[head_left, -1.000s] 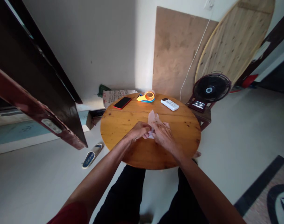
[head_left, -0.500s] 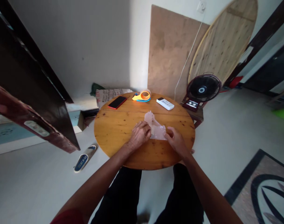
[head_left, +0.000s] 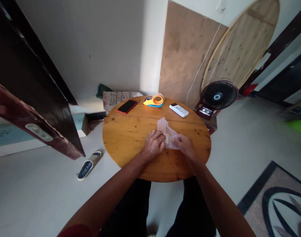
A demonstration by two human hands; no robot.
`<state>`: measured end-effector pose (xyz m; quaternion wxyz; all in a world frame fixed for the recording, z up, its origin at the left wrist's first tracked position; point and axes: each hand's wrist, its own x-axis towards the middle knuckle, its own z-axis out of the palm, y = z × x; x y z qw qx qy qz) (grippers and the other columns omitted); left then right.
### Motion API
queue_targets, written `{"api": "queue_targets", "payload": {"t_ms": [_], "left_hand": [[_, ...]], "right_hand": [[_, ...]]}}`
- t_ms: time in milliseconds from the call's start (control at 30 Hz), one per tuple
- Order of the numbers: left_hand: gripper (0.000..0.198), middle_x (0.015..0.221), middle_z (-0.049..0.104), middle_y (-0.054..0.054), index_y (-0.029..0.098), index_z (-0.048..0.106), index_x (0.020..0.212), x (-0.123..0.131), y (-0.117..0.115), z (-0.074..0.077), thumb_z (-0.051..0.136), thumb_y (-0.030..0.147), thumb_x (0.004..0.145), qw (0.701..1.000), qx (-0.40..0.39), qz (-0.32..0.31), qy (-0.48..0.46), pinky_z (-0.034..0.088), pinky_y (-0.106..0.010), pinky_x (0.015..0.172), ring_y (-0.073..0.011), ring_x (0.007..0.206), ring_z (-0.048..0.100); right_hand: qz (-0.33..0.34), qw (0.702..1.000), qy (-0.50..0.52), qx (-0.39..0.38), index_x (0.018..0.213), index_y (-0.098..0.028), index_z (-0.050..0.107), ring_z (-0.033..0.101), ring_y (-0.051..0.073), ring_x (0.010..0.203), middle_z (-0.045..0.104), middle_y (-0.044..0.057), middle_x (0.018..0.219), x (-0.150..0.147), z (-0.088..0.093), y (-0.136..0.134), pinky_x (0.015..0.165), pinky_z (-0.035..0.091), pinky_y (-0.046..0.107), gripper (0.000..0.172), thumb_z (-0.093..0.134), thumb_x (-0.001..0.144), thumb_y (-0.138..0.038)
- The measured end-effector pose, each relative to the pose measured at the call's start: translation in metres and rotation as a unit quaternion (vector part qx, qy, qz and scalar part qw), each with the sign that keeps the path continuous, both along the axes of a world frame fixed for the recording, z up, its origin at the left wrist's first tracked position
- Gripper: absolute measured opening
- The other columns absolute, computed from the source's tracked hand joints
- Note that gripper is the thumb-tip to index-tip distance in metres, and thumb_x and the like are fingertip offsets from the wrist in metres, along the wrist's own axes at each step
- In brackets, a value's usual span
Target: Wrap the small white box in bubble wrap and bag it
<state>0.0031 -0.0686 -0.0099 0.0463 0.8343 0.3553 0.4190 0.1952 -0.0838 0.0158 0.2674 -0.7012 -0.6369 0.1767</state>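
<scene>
At the far left, a dark door (head_left: 36, 79) is seen, with a blue-and-white slipper (head_left: 89, 165) on the floor, apart from the round wooden tabletop (head_left: 125, 144). By the tabletop's far left edge, a red-edged smartphone (head_left: 127, 106) is laid flat. The left hand (head_left: 154, 143) is rested palm down near the middle, its fingers bent and held together on the left side of a crumpled, translucent plastic bag (head_left: 168, 138); whether any of it is gripped cannot be told. Beyond, at the far edge, an orange-and-blue tape dispenser (head_left: 151, 101) is placed. The bag is spread across the middle, between the hands. A white handheld device (head_left: 179, 110) is set near the far right edge. The right hand (head_left: 186, 144) is half closed, its fingertips laid over the bag's right end; a pinch cannot be confirmed. Half a second ago, those fingertips were held at the bag's very edge; one second ago, both hands were bunched together over it. Past the right edge, a dark fan (head_left: 218, 94) is seen.
</scene>
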Motion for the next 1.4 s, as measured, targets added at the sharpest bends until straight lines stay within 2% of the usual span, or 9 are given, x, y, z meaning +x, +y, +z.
{"api": "queue_targets", "payload": {"t_ms": [100, 200, 333, 433, 867, 1067, 1167, 1267, 1400], "left_hand": [[0.023, 0.104, 0.061, -0.008, 0.017, 0.068, 0.098, 0.0, 0.0, 0.001, 0.049, 0.017, 0.085, 1.0, -0.008, -0.003, 0.002, 0.044, -0.037, 0.089, -0.0222, 0.098, 0.051], [0.022, 0.105, 0.062, -0.008, 0.018, 0.068, 0.097, 0.0, 0.0, 0.001, 0.05, 0.018, 0.085, 1.0, -0.013, 0.001, 0.011, 0.043, -0.037, 0.088, -0.0225, 0.098, 0.051], [0.021, 0.106, 0.062, -0.007, 0.019, 0.069, 0.096, 0.001, 0.0, 0.0, 0.05, 0.02, 0.085, 1.0, -0.012, 0.006, 0.021, 0.042, -0.037, 0.087, -0.0225, 0.098, 0.051], [0.022, 0.106, 0.062, -0.007, 0.019, 0.069, 0.096, 0.001, 0.001, -0.002, 0.05, 0.021, 0.086, 1.0, -0.006, 0.003, 0.026, 0.042, -0.037, 0.087, -0.0223, 0.099, 0.05], [0.023, 0.101, 0.06, -0.009, 0.019, 0.07, 0.092, 0.003, 0.003, 0.0, 0.047, 0.02, 0.088, 0.999, -0.031, -0.025, -0.016, 0.045, -0.037, 0.089, -0.0216, 0.096, 0.051], [0.017, 0.093, 0.061, -0.007, 0.017, 0.061, 0.094, 0.002, 0.004, 0.0, 0.052, 0.016, 0.08, 0.993, -0.077, -0.038, -0.077, 0.045, -0.038, 0.091, -0.021, 0.093, 0.055], [0.027, 0.09, 0.06, -0.005, 0.019, 0.056, 0.099, 0.001, 0.001, 0.001, 0.054, 0.011, 0.073, 0.982, -0.131, -0.024, -0.134, 0.048, -0.034, 0.082, -0.0196, 0.087, 0.056], [0.033, 0.094, 0.061, -0.004, 0.02, 0.053, 0.101, 0.0, 0.001, 0.001, 0.054, 0.008, 0.071, 0.959, -0.199, -0.031, -0.2, 0.049, -0.028, 0.073, -0.0162, 0.084, 0.057], [0.029, 0.096, 0.062, -0.003, 0.019, 0.054, 0.098, 0.001, 0.006, -0.003, 0.052, 0.005, 0.072, 0.922, -0.257, -0.065, -0.281, 0.049, -0.026, 0.075, -0.014, 0.087, 0.059]], "right_hand": [[-0.016, 0.999, 0.024, 0.022, 0.064, -0.019, 0.053, 0.046, 0.013, 0.057, 0.055, -0.001, 0.063, 0.0, -0.001, 0.0, 0.053, 0.032, 0.024, 0.018, 0.051, 0.071, -0.035], [-0.025, 0.993, 0.106, 0.046, 0.064, -0.019, 0.054, 0.046, 0.013, 0.057, 0.054, -0.001, 0.062, -0.006, -0.004, 0.002, 0.054, 0.035, 0.024, 0.019, 0.053, 0.069, -0.037], [-0.035, 0.957, 0.283, 0.057, 0.067, -0.018, 0.057, 0.047, 0.012, 0.055, 0.054, -0.002, 0.061, -0.025, -0.005, 0.007, 0.053, 0.039, 0.024, 0.024, 0.059, 0.063, -0.042], [-0.039, 0.935, 0.347, 0.053, 0.066, -0.018, 0.057, 0.046, 0.011, 0.053, 0.053, -0.003, 0.059, -0.038, -0.001, 0.01, 0.053, 0.039, 0.025, 0.027, 0.063, 0.059, -0.043], [-0.039, 0.965, 0.258, 0.023, 0.062, -0.018, 0.056, 0.043, 0.011, 0.044, 0.051, -0.003, 0.051, -0.046, 0.011, 0.015, 0.042, 0.036, 0.024, 0.026, 0.057, 0.066, -0.044], [0.005, 0.962, 0.272, -0.037, 0.071, -0.017, 0.062, 0.056, 0.015, 0.051, 0.064, 0.004, 0.063, -0.044, 0.027, 0.004, 0.046, 0.042, 0.025, 0.025, 0.052, 0.071, -0.04], [0.035, 0.954, 0.294, -0.056, 0.083, -0.016, 0.065, 0.061, 0.016, 0.059, 0.069, 0.007, 0.076, -0.043, 0.035, -0.004, 0.052, 0.046, 0.025, 0.024, 0.053, 0.073, -0.035], [0.089, 0.952, 0.286, -0.061, 0.087, -0.017, 0.066, 0.061, 0.016, 0.064, 0.068, 0.006, 0.077, -0.043, 0.037, -0.01, 0.055, 0.047, 0.026, 0.024, 0.056, 0.072, -0.032], [0.142, 0.958, 0.241, -0.061, 0.095, -0.019, 0.063, 0.061, 0.017, 0.07, 0.068, 0.005, 0.09, -0.045, 0.033, -0.011, 0.056, 0.046, 0.025, 0.03, 0.057, 0.068, -0.03]]}}
